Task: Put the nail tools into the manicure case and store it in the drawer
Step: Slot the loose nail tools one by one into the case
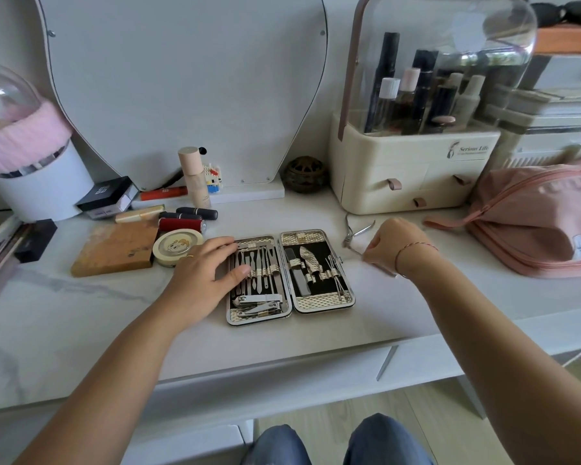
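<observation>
The manicure case [317, 307] lies open and flat on the white desk, metal tools strapped into both black-lined halves. My left hand [205, 268] rests on the case's left half, fingers spread over the tools there. To the right of the case, my right hand [391, 245] is closed around a metal cuticle nipper [358, 231]; its curved handles stick out to the upper left and a white piece sits at my fingers. A thin tool tip shows under my wrist. The desk's drawer front [316, 367] runs below the tabletop edge.
A cream cosmetics organizer [413, 169] with small drawers stands behind my right hand. A pink zip pouch [530, 223] lies at the right. Lipsticks, a round tin [176, 246], a wooden block [114, 248] and boxes crowd the left. A mirror stands at the back.
</observation>
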`<state>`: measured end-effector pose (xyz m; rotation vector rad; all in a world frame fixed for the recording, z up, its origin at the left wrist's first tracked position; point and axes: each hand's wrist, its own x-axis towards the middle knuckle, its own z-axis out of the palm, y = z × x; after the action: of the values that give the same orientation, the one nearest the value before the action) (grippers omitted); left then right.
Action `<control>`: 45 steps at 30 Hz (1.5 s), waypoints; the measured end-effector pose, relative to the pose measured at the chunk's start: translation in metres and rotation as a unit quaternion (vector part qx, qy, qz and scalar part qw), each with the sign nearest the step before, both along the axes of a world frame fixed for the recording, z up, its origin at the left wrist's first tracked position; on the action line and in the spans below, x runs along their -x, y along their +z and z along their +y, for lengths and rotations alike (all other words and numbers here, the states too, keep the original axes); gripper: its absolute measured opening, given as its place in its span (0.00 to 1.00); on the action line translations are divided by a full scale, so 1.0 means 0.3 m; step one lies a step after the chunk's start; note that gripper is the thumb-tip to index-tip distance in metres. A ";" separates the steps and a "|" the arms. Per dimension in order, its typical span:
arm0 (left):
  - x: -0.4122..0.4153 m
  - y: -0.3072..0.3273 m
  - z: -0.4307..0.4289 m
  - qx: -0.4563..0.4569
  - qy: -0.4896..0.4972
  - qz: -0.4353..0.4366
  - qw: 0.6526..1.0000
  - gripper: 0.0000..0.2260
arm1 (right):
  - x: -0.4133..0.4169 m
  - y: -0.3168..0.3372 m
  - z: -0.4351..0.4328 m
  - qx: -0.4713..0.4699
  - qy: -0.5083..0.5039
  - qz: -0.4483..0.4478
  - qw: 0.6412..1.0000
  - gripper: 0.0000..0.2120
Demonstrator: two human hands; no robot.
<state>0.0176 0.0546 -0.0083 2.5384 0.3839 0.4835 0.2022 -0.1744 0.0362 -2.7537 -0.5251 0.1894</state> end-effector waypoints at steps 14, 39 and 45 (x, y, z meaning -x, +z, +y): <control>0.000 0.007 -0.004 0.000 0.005 0.006 1.000 0.24 | 0.040 0.053 0.073 -0.302 0.078 0.227 0.923 0.04; 0.001 0.009 -0.004 -0.009 0.003 0.004 1.000 0.24 | 0.041 0.025 0.166 -0.271 0.138 0.173 0.937 0.14; 0.000 0.008 -0.003 -0.007 -0.001 0.007 1.000 0.25 | 0.043 0.033 0.163 -0.246 0.143 0.156 0.946 0.12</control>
<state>0.0175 0.0536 -0.0058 2.5559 0.3852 0.4702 0.1894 -0.1255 0.0460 -2.1044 -0.7610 0.4825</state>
